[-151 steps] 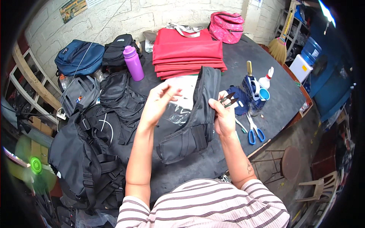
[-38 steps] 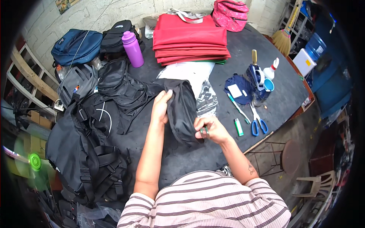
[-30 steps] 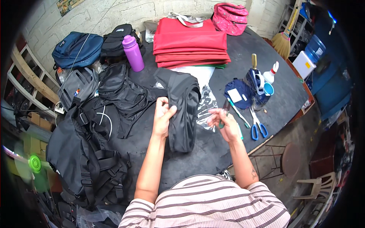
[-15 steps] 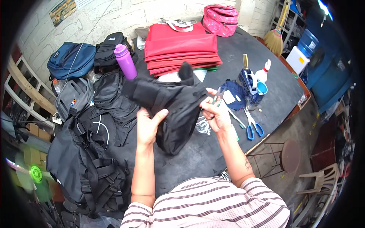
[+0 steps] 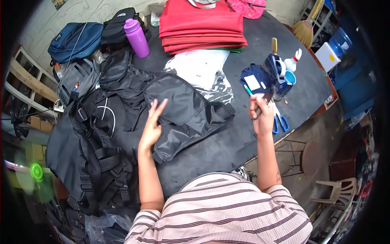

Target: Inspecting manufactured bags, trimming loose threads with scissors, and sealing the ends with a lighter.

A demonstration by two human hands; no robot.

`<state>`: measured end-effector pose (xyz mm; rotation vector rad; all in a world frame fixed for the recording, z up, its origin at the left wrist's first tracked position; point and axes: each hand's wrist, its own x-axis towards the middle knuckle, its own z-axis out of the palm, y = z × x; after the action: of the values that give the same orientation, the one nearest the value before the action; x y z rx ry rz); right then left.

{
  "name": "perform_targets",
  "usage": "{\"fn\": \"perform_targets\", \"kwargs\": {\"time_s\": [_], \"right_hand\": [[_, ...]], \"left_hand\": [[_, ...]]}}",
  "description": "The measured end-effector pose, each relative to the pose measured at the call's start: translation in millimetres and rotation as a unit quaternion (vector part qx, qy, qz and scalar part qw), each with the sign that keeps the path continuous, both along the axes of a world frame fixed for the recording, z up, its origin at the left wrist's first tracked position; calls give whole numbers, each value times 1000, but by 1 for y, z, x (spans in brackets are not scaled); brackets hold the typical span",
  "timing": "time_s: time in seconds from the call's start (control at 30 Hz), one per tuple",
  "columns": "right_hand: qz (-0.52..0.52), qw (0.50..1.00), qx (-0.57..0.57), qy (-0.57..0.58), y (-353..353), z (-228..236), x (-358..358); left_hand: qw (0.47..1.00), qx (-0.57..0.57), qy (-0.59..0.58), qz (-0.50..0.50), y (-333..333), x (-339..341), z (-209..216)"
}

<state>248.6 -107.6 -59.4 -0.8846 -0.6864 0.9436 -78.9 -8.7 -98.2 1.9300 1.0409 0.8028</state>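
A black fabric bag (image 5: 191,110) lies flat on the dark table (image 5: 227,150) in front of me. My left hand (image 5: 152,126) rests on the bag's left edge with its fingers spread. My right hand (image 5: 262,116) is off the bag, raised near the table's right side. It pinches a small dark tool (image 5: 267,97) between thumb and fingers. Blue-handled scissors (image 5: 279,122) lie just right of that hand.
A pile of black backpacks (image 5: 93,138) fills the left. At the back are stacked red bags (image 5: 201,26), a purple bottle (image 5: 136,38) and a blue backpack (image 5: 75,36). A clear plastic bag (image 5: 203,67), a blue pouch (image 5: 254,79) and a white bottle (image 5: 292,63) sit right.
The black bag, lifted in both hands half a second ago, now lies flat on the table. My left hand rests on it and my right hand has drawn away to the right.
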Motion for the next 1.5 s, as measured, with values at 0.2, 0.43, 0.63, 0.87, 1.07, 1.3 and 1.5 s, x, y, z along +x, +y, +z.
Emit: {"fn": "perform_targets", "kwargs": {"time_s": [0.2,0.43,0.63,0.87,1.07,1.3,1.5], "right_hand": [[-89,973,-158,-143,-20,-44,5],[-214,908,-13,-361,-22,-24,-58],[-14,788,192,-584,-25,-26,-86],[114,676,128,-716,2,-54,-105],[169,714,125,-667,0,-64,-95],[244,732,40,-635,-39,-48,-86],[237,757,4,-609,-51,-50,-83]], "left_hand": [[917,-166,-272,238,-27,-27,-16],[962,-262,-9,73,-58,-37,-38],[927,-361,-90,50,-73,-33,-27],[925,-339,-169,27,-68,-8,16],[965,-21,-61,254,-22,-3,41],[968,212,75,112,68,50,16],[984,131,14,120,103,84,-48]]}}
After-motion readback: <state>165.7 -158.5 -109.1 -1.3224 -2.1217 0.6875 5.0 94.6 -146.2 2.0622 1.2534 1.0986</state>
